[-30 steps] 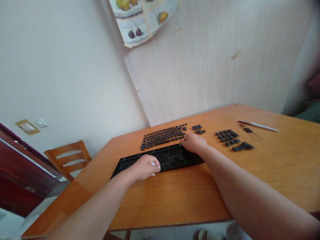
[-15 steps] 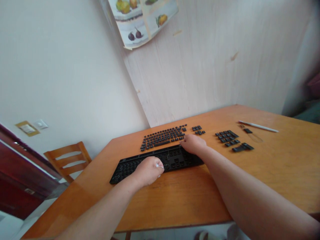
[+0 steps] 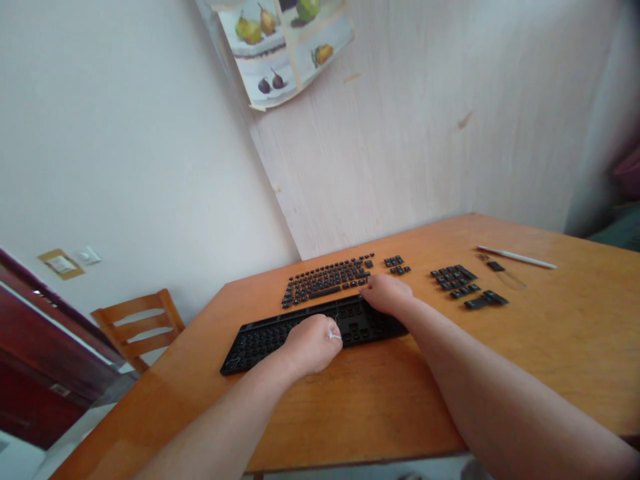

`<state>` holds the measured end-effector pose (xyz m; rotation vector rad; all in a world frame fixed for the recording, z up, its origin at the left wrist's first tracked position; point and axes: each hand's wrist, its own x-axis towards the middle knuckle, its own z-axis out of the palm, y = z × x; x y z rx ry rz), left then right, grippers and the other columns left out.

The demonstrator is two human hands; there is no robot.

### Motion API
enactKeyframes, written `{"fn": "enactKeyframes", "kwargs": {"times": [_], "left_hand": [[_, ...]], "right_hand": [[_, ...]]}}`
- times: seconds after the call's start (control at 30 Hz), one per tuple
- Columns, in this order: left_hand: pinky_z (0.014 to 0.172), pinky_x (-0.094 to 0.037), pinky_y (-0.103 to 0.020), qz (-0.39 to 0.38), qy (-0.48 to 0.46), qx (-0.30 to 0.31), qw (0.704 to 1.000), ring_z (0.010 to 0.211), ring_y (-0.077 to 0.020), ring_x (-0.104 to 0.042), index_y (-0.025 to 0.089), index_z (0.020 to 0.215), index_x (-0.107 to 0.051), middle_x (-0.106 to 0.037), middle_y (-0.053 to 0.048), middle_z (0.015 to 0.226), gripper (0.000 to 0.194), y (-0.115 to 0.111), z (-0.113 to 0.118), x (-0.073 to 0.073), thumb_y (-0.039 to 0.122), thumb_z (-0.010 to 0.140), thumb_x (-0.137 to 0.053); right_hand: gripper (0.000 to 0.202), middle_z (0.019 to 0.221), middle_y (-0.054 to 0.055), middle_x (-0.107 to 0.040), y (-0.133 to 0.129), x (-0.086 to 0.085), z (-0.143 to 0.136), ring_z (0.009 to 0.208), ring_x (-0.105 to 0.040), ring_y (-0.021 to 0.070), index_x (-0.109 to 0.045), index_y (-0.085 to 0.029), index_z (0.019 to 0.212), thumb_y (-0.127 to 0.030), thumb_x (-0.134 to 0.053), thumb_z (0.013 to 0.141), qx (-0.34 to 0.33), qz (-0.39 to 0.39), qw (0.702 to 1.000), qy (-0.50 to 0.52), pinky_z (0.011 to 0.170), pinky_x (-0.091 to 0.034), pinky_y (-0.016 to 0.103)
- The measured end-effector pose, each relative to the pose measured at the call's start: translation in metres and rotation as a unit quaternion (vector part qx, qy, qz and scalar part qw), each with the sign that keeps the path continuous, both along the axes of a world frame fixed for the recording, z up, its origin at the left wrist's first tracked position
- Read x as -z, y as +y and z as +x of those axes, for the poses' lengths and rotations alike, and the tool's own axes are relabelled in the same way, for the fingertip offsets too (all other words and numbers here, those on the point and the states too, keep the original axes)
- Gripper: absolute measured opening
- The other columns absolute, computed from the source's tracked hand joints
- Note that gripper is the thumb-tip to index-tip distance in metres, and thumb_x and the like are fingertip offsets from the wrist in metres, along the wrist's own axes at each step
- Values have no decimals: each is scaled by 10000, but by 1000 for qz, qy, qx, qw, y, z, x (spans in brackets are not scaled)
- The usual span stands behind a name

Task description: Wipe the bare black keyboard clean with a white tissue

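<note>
Best to press lightly with the white wad (image 3: 335, 335) pinched in the left hand (image 3: 313, 342), bracing the keyboard base (image 3: 265, 339), resting on the table (image 3: 380, 400) nearer than the loose keycaps (image 3: 325, 292), with the right hand (image 3: 386, 293), too hidden at the fingertips to tell whether gripping.

The long black rectangular keyboard base (image 3: 265, 337) before you looks like matt plastic, rough with rows of key fittings; the small black square keycaps (image 3: 327, 291) look like smooth plastic. Your orange-brown wooden table (image 3: 380, 393) is smooth and softly glossy. You can see varnished wood on the slatted brown chair (image 3: 137, 327), paper in the fruit-painted sheet (image 3: 286, 57).
</note>
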<state>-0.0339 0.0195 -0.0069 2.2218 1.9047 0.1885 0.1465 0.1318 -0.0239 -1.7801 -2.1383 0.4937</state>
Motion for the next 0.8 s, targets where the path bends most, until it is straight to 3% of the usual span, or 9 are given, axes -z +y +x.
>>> {"fn": "enactKeyframes", "kwargs": {"times": [0.23,0.33,0.4,0.47,0.53,0.63,0.8], "left_hand": [[659,-397,-260,10,-16,-18,1000,762,-183,-611,196,739,-696,-691,-46,812,145,-10,-17,-2,235,723,-558],[578,-371,-241,-6,-97,-53,994,640,-151,-561,174,775,-667,-637,-19,694,163,-16,-25,-5,309,759,-579],[527,-331,-224,-33,-237,-104,965,548,-116,-491,158,827,-640,-572,14,622,224,-23,-31,-7,374,780,-603],[513,-309,-212,-58,-388,-144,909,522,-89,-455,147,884,-621,-559,23,637,291,-30,-37,-10,417,777,-644],[529,-323,-206,-66,-481,-153,861,553,-78,-478,142,919,-613,-601,0,720,324,-37,-44,-12,420,768,-682],[560,-359,-205,-63,-550,-150,819,622,-85,-529,136,923,-615,-645,-37,818,311,-45,-52,-11,376,755,-720],[555,-362,-205,-54,-589,-145,793,653,-94,-556,136,924,-625,-667,-50,850,269,-54,-57,-7,323,758,-724]], "right_hand": [[418,1104,174,-690,2,0,1,1035,-643,318,-707,-178,1054,-467,-468,868,-1,-4,1000,3,821,-488,412],[417,1085,174,-697,1,0,1,1026,-646,319,-711,-174,1049,-462,-469,868,-3,0,1000,9,810,-491,408],[416,1082,172,-699,1,-1,1,1019,-649,314,-713,-175,1045,-465,-474,868,0,-1,1000,10,810,-491,400],[416,1084,172,-698,0,-1,1,1015,-650,309,-716,-176,1037,-473,-480,867,0,-2,1000,9,813,-489,394],[422,1083,174,-696,0,-1,1,1013,-648,311,-719,-177,1017,-487,-476,868,-4,-1,1000,6,812,-485,395],[423,1064,173,-695,-2,-2,1,1002,-646,311,-720,-179,990,-493,-460,876,-13,6,1000,2,807,-474,397],[366,967,147,-701,-4,-4,-3,929,-639,272,-705,-185,903,-462,-467,881,-35,32,999,21,754,-448,342]]}}
